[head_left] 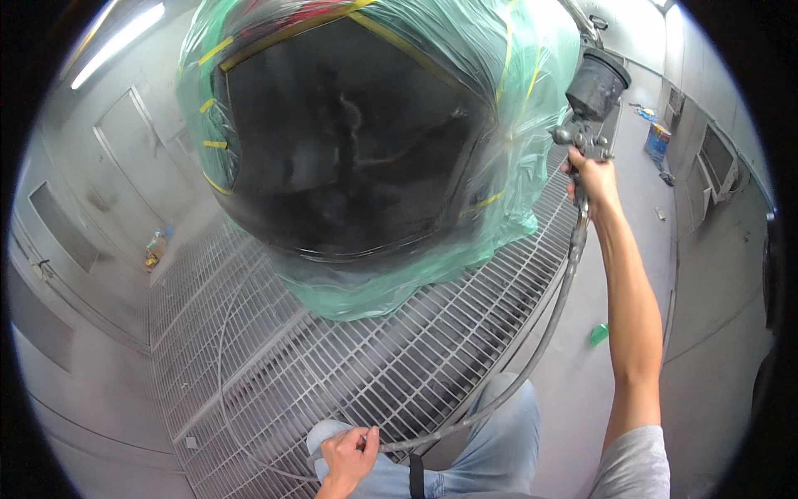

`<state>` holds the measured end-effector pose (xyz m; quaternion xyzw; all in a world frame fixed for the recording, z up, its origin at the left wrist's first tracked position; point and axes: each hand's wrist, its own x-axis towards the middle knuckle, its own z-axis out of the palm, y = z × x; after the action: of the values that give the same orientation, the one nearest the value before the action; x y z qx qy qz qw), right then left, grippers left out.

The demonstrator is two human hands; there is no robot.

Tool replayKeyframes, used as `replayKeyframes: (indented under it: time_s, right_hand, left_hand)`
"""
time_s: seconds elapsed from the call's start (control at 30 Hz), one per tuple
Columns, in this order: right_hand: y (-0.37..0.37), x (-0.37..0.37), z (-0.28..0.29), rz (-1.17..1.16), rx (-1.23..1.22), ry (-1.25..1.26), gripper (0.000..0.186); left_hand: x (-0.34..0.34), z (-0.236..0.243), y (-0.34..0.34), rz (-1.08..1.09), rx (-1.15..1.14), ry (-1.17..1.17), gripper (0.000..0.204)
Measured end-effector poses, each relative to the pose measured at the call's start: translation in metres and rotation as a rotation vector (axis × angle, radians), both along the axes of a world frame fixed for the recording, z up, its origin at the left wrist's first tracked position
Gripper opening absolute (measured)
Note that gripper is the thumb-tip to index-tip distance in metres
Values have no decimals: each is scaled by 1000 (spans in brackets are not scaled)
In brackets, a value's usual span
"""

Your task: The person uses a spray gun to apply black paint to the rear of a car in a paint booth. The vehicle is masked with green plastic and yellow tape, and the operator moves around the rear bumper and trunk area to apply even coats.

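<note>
Black panel point(366, 183): lay left of the fingers of our right hand point(593, 176), masked, seemingly coated; remainder unclear.
Spray gun point(588, 140): those fingers gripped it.
Hose point(543, 339): fingers of our left hand point(347, 457) closed around it.

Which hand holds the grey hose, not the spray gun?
The left bare hand, low in view, closed around the grey flexible hose; the right bare hand grips the dark metal spray gun.
</note>
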<state>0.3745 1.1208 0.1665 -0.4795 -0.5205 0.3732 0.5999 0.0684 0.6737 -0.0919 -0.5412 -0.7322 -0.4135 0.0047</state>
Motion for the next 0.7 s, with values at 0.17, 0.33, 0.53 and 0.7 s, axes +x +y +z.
replayKeyframes:
  time_s: [0.17,0.33,0.53,0.7]
  right_hand:
    - [-52,-6,-85,-31,85,167,26]
    - [-130,-22,-135,269,22,259,26]
    - [-169,-22,-160,445,-5,224,21]
    - [-169,-23,-173,413,56,333,18]
  left_hand:
    - [6,-4,-4,-218,-691,144,35]
    - [55,45,77,-356,-314,170,17]
    - [142,134,194,-599,452,350,33]
    - [179,155,226,-705,579,409,30]
